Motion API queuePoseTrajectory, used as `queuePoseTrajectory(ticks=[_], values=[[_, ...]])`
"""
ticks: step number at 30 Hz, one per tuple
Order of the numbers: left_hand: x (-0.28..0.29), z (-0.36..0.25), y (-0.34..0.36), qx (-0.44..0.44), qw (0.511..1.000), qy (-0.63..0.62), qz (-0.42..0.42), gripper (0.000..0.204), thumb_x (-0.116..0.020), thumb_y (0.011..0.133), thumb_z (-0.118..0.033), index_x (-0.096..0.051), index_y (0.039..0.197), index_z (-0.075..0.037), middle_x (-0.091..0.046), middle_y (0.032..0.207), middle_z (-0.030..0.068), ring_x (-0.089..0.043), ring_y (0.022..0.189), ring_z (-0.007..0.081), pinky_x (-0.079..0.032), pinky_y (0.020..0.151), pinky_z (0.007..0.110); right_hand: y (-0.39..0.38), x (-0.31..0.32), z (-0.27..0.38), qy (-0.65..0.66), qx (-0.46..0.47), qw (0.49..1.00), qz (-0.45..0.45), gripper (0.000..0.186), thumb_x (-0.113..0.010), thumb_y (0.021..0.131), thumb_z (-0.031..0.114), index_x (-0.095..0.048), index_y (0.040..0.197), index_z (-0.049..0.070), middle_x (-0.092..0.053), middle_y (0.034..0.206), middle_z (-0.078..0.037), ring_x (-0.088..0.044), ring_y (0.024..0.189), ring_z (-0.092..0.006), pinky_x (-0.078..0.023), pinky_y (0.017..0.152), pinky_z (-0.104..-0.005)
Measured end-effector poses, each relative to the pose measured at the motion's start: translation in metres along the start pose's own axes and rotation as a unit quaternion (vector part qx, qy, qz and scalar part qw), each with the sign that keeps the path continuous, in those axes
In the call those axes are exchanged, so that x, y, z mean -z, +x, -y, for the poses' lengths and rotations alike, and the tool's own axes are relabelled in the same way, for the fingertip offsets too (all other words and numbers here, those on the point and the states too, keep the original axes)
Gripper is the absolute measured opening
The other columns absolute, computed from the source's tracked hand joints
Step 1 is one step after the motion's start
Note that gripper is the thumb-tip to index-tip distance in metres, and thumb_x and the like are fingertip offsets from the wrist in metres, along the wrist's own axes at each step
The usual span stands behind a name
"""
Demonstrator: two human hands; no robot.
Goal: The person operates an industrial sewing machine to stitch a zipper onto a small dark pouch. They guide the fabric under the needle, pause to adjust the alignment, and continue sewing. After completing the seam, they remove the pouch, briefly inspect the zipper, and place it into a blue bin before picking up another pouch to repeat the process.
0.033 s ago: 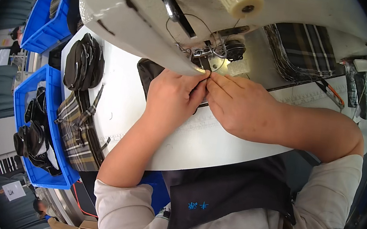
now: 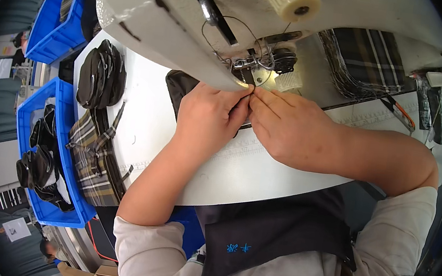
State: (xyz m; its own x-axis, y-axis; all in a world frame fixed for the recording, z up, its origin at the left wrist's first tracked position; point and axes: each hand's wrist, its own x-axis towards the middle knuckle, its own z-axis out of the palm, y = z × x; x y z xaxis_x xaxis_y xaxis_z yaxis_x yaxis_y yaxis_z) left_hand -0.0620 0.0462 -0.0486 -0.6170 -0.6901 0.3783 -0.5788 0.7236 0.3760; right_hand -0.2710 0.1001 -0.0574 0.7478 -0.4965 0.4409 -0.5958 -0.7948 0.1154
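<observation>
Past the near edge of the white table [image 2: 259,184], the left hand [image 2: 207,111] and the right hand [image 2: 291,127] meet, tip to tip, just before the presser foot [image 2: 248,64] of the sewing machine [image 2: 162,29]. Their thumbs and forefingers are drawn together, clamped on what looks like an edge of the dark piece [image 2: 176,87] — the pinched bit itself is mostly hidden. That piece lies on the table under the left hand, inward from the near edge: blackish, smooth, slightly shiny, with a rounded corner showing and a strip visible below the fingertips.

The step in hand seems to be lining up that edge at the foot; the next move calls for steady, level feeding, fingertips clear of the needle.

Along the table's left edge sit a pile of dark pouches [image 2: 101,76] and plaid fabric [image 2: 94,158]; toward the far right corner — a plaid stack [image 2: 360,61] and orange-handled snips [image 2: 402,114].
</observation>
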Motion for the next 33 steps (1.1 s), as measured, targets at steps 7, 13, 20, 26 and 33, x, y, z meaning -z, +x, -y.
queuePoseTrajectory(ticks=[7, 13, 20, 26, 33], values=[[0.0023, -0.0010, 0.0036, 0.006, 1.000, 0.006, 0.007, 0.014, -0.078, 0.084, -0.005, -0.076, 0.099, -0.004, -0.073, 0.098, 0.0082, -0.070, 0.089, 0.0293, -0.057, 0.077, 0.038, -0.0002, 0.0024, 0.0009, 0.014, -0.025, 0.999, 0.043, 0.029, -0.068, 0.083, 0.011, -0.073, 0.104, -0.010, -0.073, 0.115, -0.025, -0.072, 0.114, -0.0369, -0.060, 0.092, -0.0405], [0.0002, -0.0013, 0.0027, 0.005, 1.000, 0.009, -0.017, 0.015, -0.079, 0.083, -0.005, -0.076, 0.097, -0.004, -0.073, 0.099, 0.0077, -0.069, 0.090, 0.0290, -0.057, 0.078, 0.037, 0.0006, -0.0008, -0.0015, -0.015, 0.001, 1.000, -0.025, 0.027, -0.070, 0.075, 0.012, -0.076, 0.093, -0.008, -0.073, 0.095, -0.019, -0.067, 0.088, -0.0275, -0.056, 0.072, -0.0359], [-0.0030, 0.0024, -0.0020, 0.006, 1.000, -0.003, -0.019, 0.020, -0.082, 0.079, -0.004, -0.078, 0.098, -0.006, -0.074, 0.101, 0.0065, -0.069, 0.089, 0.0271, -0.057, 0.077, 0.036, -0.0016, 0.0001, 0.0008, -0.014, 0.012, 1.000, -0.020, 0.024, -0.070, 0.074, 0.014, -0.076, 0.088, -0.005, -0.071, 0.088, -0.016, -0.063, 0.082, -0.0251, -0.050, 0.069, -0.0347], [0.0001, -0.0044, -0.0007, -0.017, 0.999, 0.035, -0.018, 0.019, -0.082, 0.079, -0.005, -0.078, 0.098, -0.007, -0.073, 0.099, 0.0044, -0.069, 0.086, 0.0253, -0.057, 0.074, 0.035, -0.0005, 0.0019, 0.0016, -0.010, 0.008, 1.000, -0.013, 0.023, -0.070, 0.075, 0.014, -0.076, 0.087, -0.004, -0.071, 0.089, -0.015, -0.063, 0.085, -0.0256, -0.050, 0.071, -0.0345], [0.0016, -0.0048, 0.0061, -0.015, 0.999, 0.045, -0.006, 0.015, -0.080, 0.082, -0.006, -0.076, 0.096, -0.007, -0.073, 0.100, 0.0042, -0.069, 0.086, 0.0266, -0.057, 0.073, 0.036, -0.0004, 0.0045, 0.0023, 0.041, -0.037, 0.998, 0.040, 0.025, -0.070, 0.084, 0.009, -0.073, 0.101, -0.009, -0.073, 0.113, -0.022, -0.070, 0.112, -0.0341, -0.059, 0.090, -0.0417]])
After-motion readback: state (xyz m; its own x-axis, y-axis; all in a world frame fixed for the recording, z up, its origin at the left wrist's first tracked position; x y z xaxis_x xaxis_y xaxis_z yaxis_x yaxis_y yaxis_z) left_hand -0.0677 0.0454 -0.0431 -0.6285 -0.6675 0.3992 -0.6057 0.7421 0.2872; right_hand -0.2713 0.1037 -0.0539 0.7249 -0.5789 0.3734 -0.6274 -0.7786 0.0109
